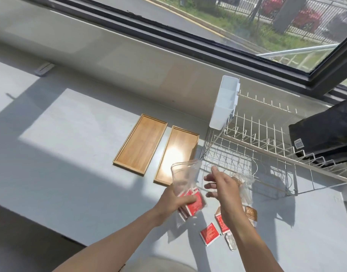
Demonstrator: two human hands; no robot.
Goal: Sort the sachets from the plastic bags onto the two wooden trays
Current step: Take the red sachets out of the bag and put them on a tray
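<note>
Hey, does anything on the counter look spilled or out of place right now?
Yes. A few loose sachets lie scattered on the counter near the right hand, outside both bags. The two wooden trays hold nothing yet. The left hand grips a bag of red sachets.

Two wooden trays lie side by side at the frame's centre, the left tray [140, 144] and the right tray [176, 155]. Two clear plastic bags show lower centre: one bag [185, 177] with red sachets inside, uncountable, and another bag [245, 185] mostly hidden. Two loose red sachets lie below, one [209, 233] beside the other [222, 222]. One wire dish rack [267, 154] stands right.
</note>
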